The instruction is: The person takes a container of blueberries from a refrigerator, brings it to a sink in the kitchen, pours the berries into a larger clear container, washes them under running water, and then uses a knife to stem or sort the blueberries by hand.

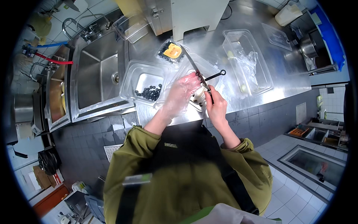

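My left hand [183,88], in a clear plastic glove, is above a clear plastic container. Its fingers are curled, with small dark round fruit at the tips, apparently blueberries. My bare right hand [217,105] grips the black handle of a knife [193,62]. The blade points away from me and crosses just past my left fingertips. Below the hands, dark bits and pale matter lie in the container [198,101], partly hidden by my hands. A black handle with a ring end [216,75] sticks out to the right. Loose blueberries [151,93] lie in a second clear container [130,79] on the left.
A lidded clamshell of blueberries [169,52] with an orange label sits behind. To the right, a long clear container [267,77] holds crumpled clear film [247,64]; a clear lid [277,36] lies beyond. A steel sink [96,81] adjoins the steel counter [291,70] at left. A pale appliance [195,15] stands at the back.
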Tool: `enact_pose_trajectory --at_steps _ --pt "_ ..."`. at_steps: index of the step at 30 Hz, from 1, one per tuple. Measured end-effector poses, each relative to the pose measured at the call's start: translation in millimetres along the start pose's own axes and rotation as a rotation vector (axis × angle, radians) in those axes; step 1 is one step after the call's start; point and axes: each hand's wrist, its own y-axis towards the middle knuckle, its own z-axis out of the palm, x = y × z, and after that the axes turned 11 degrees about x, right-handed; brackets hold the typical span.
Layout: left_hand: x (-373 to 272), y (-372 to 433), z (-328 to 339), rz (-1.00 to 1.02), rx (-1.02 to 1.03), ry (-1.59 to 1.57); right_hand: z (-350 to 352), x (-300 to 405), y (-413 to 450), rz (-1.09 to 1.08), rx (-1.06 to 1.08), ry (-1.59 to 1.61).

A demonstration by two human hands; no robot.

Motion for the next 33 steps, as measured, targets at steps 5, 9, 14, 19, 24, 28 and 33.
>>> enact_pose_trajectory --at_steps 5,9,14,19,24,28,33 --pt "13.1 9.3 -28.5 -0.076 0.049 1.284 5.1 -2.3 0.0 -0.01 0.055 -0.176" --pt "12.1 -2.8 -34.1 0.645 -0.048 1.256 4.1 -7.9 -0.9 0.072 0.09 -0.128" --pt "-60.0 -0.5 -118.1 0.352 -0.412 1.639 6.3 -12.3 0.8 0.025 0.059 -0.082" --pt "-51.5 14.1 -137.0 -0.362 -0.015 2.106 2.7 -12.0 2.5 0.1 0.115 -0.05" --pt "-57.5 21.0 -130.9 -0.48 0.11 2.282 0.9 -9.5 4.6 0.118 0.105 -0.009" --pt "-84.1 5.4 -116.5 -0.226 -0.045 1.882 -4.6 -5.1 5.2 0.198 0.092 0.14" --pt "-83.7 -2.2 -62.1 0.195 -0.113 0.799 7.2 -14.7 -1.6 0.184 0.079 0.3"
